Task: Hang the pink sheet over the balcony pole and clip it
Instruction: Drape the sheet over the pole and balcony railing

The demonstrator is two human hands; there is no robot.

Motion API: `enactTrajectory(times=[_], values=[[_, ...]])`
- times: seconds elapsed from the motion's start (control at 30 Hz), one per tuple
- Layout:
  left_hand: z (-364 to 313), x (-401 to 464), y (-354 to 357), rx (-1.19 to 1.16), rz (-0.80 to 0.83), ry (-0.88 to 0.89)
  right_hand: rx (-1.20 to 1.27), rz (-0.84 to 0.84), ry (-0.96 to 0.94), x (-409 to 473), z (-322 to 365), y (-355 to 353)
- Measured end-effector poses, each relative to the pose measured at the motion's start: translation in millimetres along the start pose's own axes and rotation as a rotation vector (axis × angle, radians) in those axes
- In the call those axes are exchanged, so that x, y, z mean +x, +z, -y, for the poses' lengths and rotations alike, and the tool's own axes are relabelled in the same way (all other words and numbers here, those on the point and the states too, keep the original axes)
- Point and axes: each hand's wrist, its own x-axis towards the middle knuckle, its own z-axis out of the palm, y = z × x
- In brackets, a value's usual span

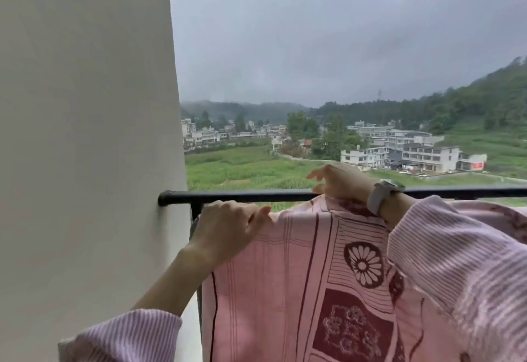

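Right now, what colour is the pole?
Black; the pole shows best in the head view.

White wall [85, 133], distant buildings [427, 155], hills [470, 105]

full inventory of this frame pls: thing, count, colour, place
pink sheet: 1, pink with dark red flower and line print, hanging below the pole, top edge lifted to it
balcony pole: 1, black, horizontal, fixed at its left end to the wall
wall: 1, off-white, left side
buildings: many, mostly white, beyond the balcony
fields: green, below the buildings
hills: green, wooded, right and far
sky: grey, overcast
clips: none visible
watch: 1, pale band, right wrist
sleeves: 2, pink-white striped, bottom
left hand: pinches the sheet's top-left edge just under the pole
right hand: at the pole, holds the sheet's top edge
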Motion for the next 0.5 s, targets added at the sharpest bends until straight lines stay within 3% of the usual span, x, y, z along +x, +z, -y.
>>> enactTrajectory(times=[0.1,0.23,0.37,0.5], values=[[15,-16,7,-0.045,-0.157,-0.004,0.098,-0.194,-0.152,-30,21,-5],[43,-37,5,-0.275,-0.119,-0.127,0.086,-0.256,-0.309,-77,61,16],[40,-43,4,-0.429,-0.263,-0.201,0.074,-0.481,-0.266,-90,51,38],[29,-34,-1,-0.436,-0.357,-0.316,0.125,-0.527,-0.238,-99,38,33]])
